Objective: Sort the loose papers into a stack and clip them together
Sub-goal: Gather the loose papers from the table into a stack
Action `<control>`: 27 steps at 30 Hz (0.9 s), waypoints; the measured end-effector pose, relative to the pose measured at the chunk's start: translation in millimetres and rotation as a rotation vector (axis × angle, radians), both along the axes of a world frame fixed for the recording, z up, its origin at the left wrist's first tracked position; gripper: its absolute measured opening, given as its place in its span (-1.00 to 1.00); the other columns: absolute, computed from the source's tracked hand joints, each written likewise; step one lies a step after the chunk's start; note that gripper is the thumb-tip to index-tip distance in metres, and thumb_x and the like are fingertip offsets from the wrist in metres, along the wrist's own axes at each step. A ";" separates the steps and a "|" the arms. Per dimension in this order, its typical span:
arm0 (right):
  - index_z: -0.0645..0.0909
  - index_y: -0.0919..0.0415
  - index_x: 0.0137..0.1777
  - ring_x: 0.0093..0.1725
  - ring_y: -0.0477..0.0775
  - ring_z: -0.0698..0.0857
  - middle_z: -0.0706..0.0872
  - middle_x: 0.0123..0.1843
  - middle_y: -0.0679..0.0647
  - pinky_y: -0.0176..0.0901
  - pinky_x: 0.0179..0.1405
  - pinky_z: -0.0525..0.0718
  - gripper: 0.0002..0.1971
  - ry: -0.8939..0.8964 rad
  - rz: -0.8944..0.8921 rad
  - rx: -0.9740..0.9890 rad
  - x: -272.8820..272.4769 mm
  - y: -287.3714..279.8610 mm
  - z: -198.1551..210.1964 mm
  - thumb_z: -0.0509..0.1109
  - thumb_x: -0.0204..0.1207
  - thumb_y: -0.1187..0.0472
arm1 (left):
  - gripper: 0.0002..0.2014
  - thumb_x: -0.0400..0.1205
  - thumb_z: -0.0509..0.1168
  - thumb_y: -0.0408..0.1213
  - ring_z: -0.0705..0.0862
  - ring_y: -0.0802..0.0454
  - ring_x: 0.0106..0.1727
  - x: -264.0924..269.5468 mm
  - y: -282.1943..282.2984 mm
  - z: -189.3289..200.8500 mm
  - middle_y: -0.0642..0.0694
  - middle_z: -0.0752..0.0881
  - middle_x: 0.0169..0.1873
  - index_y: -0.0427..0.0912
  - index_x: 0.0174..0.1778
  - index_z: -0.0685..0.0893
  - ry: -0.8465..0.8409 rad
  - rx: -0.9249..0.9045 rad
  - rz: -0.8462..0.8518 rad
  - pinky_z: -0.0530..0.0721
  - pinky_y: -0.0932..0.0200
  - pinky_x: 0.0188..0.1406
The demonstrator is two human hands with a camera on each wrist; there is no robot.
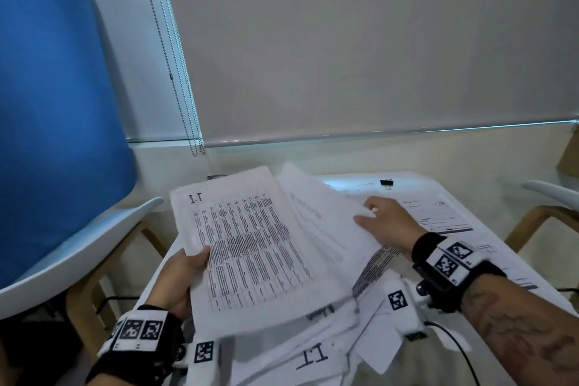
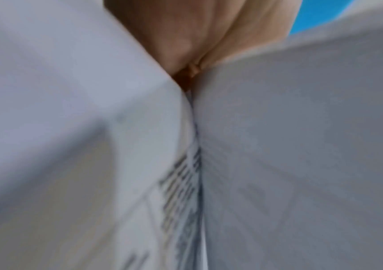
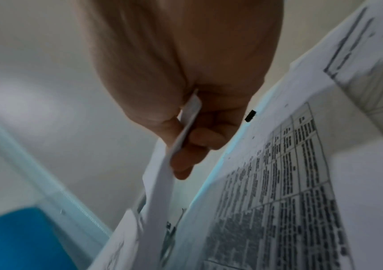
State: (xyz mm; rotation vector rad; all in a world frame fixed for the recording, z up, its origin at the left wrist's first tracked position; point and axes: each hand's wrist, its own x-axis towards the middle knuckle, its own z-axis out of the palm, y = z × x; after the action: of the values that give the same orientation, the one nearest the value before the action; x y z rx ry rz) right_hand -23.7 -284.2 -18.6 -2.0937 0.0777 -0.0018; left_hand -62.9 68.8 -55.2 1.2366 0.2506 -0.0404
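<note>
White desk [image 1: 416, 188] held loose papers [image 1: 316, 351]; left hand [image 1: 183, 276] gripped a light, floppy stack [image 1: 250, 260] by its edge, right hand [image 1: 390, 222] pinched a thin sheet [image 1: 326, 216], clip [image 1: 387, 183] lay far back.

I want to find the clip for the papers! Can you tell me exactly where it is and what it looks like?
Look at the white table covered in papers, then past the right hand to the table's far edge. The binder clip sits there alone, apart from both hands. It is the only small black thing among all the white sheets.
</note>
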 end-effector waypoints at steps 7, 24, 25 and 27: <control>0.62 0.24 -0.03 -0.17 0.22 0.83 0.83 0.09 0.40 -0.09 -0.28 0.75 -0.93 -0.043 0.037 0.523 -32.0 1.2 2.1 0.35 0.68 0.28 | -0.60 0.77 0.07 -0.33 0.75 -0.31 0.28 11.7 -26.6 -2.4 -0.30 0.75 0.33 -0.16 0.51 0.57 -0.010 -0.263 -0.015 0.77 -0.32 0.11; 0.72 0.28 0.14 0.05 0.13 0.86 0.88 0.02 0.17 0.15 0.24 0.76 -0.53 -0.397 0.253 0.412 -37.9 15.5 95.7 0.61 0.26 0.07 | -0.62 0.63 0.31 -0.60 0.86 0.18 -0.12 -21.4 -81.1 127.6 0.15 0.90 -0.20 -0.05 0.13 0.40 -0.814 0.247 0.165 0.83 0.17 -0.10; 0.73 0.34 0.11 0.06 0.23 0.85 0.87 0.03 0.26 0.22 0.25 0.75 -0.51 -0.449 0.231 0.426 -37.6 17.0 102.5 0.63 0.25 0.05 | -0.60 0.62 0.32 -0.61 0.86 0.15 -0.08 -21.7 -83.1 135.2 0.13 0.90 -0.18 -0.09 0.18 0.39 -0.857 0.246 0.160 0.82 0.16 -0.05; 0.74 0.39 0.07 0.10 0.42 0.81 0.82 0.07 0.42 0.31 0.23 0.74 -0.51 -0.499 0.222 0.428 -35.1 18.5 105.8 0.65 0.28 0.03 | -0.62 0.60 0.37 -0.57 0.84 0.13 -0.01 -20.9 -84.6 143.3 0.08 0.89 -0.12 -0.13 0.21 0.44 -0.903 0.261 0.152 0.80 0.11 0.06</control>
State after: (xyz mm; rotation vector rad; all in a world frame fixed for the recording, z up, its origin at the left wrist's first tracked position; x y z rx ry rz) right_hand -58.8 -265.7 87.2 -1.6133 -0.4208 -0.3422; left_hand -83.8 -15.8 88.1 1.3705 -0.4506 0.6874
